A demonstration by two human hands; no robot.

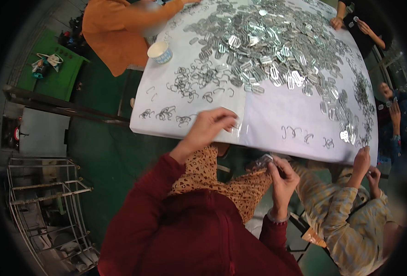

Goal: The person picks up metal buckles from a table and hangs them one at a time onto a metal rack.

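My left hand is over the near edge of the white table, fingers bent and brought together at the tips, slightly blurred. Whatever it pinches is too small to make out. Just left of it lie small clusters of dark curved wire hooks. In front of my lap, below the table edge, my right hand is closed, thumb against forefinger, on a small silver piece. Its shape is partly hidden by the fingers. Farther back spreads a big heap of flat, oval, slotted silver plates.
A paper tub stands at the table's left side. More wire hooks lie near it, with others right of centre. Co-workers sit around, one in an orange top, one in checked clothes close on my right. A metal rack stands at left.
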